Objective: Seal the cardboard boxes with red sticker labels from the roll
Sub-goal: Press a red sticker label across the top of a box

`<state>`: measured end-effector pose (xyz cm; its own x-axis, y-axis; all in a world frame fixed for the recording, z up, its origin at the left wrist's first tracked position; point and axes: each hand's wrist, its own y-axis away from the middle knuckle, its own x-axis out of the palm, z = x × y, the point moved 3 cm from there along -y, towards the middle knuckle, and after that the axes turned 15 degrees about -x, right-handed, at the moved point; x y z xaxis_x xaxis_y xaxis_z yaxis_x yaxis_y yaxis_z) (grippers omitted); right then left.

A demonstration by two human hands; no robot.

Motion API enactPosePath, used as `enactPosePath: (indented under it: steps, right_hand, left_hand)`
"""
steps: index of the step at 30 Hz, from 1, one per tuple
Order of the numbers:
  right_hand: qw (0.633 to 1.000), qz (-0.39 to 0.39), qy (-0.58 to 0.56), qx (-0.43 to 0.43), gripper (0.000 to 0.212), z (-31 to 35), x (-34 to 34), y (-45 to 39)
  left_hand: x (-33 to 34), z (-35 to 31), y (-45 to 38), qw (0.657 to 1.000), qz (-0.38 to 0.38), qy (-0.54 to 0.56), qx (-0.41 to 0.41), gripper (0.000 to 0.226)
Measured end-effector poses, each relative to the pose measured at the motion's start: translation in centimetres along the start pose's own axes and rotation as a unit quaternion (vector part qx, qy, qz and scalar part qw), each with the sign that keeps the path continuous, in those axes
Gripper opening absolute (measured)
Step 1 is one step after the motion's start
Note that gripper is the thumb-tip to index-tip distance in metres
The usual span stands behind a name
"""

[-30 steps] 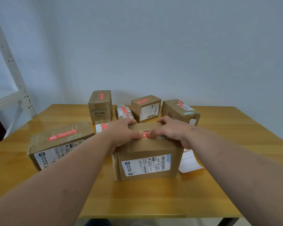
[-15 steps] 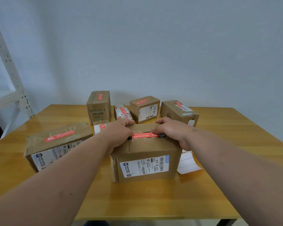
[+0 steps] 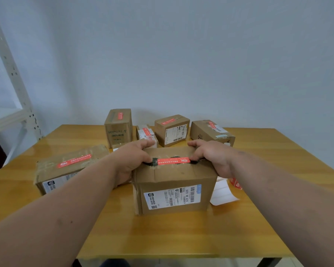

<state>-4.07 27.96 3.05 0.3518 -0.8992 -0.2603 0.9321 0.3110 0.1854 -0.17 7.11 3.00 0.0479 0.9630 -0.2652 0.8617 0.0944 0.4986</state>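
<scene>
front box: brown cardboard box (image 3: 175, 187) sits closed on the wooden worktop (image 3: 181, 234), white shipping label facing me, can't see what's inside
red sticker: red sticker label (image 3: 173, 161) lies flat across the top seam
left hand: left hand (image 3: 132, 158) curled over the box's left top edge, thumb pressing the sticker's left end
right hand: right hand (image 3: 213, 156) gripping the right top edge, thumb on the sticker's right end
roll: sticker roll (image 3: 235, 183) peeks out right of the box, white backing strip (image 3: 223, 193) trailing
other boxes: flat box (image 3: 66, 168) left, four more at the back, all closed with red stickers
</scene>
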Motion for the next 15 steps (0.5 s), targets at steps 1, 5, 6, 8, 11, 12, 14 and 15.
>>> enactPosePath:
  steps: [1, 5, 6, 8, 11, 12, 14, 15]
  right_hand:
    - [1.000, -0.015, -0.001, 0.007, 0.049, -0.2, -0.2, -0.1]
    - [0.994, -0.063, 0.062, 0.056, 0.053, -0.9, -0.6, 0.1]
    - [0.994, -0.060, 0.067, 0.060, 0.052, -0.8, -0.6, 0.3]
    - [0.995, -0.063, 0.056, 0.058, 0.050, -0.3, -0.6, 0.6]
    - [0.995, -0.073, 0.043, 0.044, 0.053, 0.5, -0.9, 1.1]
    - [0.996, -0.081, 0.030, 0.036, 0.051, 0.8, -1.0, 1.3]
    - [0.994, -0.109, -0.003, 0.012, 0.039, 1.4, -1.3, 1.8]
    - [0.992, -0.123, -0.013, -0.004, 0.035, 1.8, -1.4, 2.0]
  left_hand:
    - [-0.3, 0.4, -0.2, 0.999, -0.009, 0.031, -0.014, 0.055]
    - [-1.4, 2.7, -0.7, 0.991, -0.064, 0.053, -0.108, 0.051]
    - [-1.5, 3.0, -0.7, 0.990, -0.063, 0.045, -0.121, 0.058]
    - [-1.6, 2.9, -0.6, 0.989, -0.059, 0.048, -0.123, 0.065]
    - [-1.6, 1.6, 0.6, 0.991, -0.064, 0.081, -0.088, 0.052]
    - [-1.7, 1.2, 1.0, 0.991, -0.066, 0.090, -0.069, 0.048]
    - [-1.9, 0.3, 1.7, 0.989, -0.076, 0.125, -0.034, 0.039]
    - [-2.1, 0.0, 2.0, 0.985, -0.080, 0.151, -0.019, 0.035]
